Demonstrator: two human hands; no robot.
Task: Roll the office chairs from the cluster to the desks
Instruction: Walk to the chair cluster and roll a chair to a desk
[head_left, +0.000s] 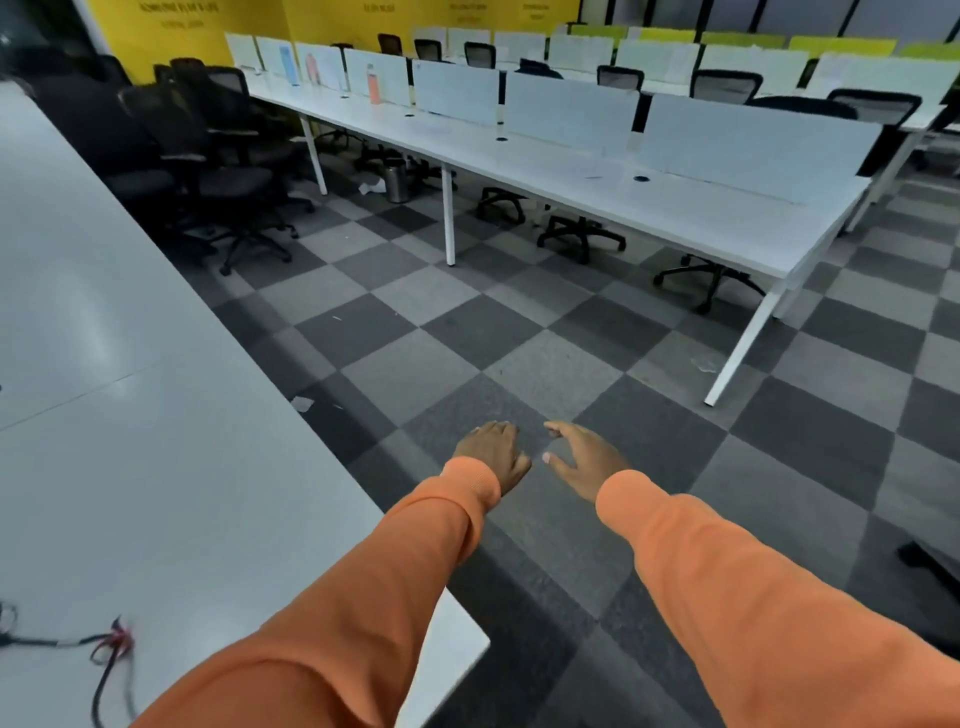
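A cluster of black office chairs (208, 156) stands at the far left, against the yellow wall, between two white desks. A long white desk (597, 176) with grey dividers runs across the middle; chair bases (579, 234) show beneath it. Both arms in orange sleeves reach forward over the checkered floor. My left hand (491, 452) hangs palm down with fingers curled loosely, holding nothing. My right hand (584, 457) is beside it, fingers apart, empty. Both hands are far from the chairs.
A white desk (130, 415) fills the left side, with a black cable (104, 654) on its near end. A metal bin (397, 179) stands under the long desk. Part of a black chair base (930, 564) shows at the right edge. Paper scraps lie on the floor.
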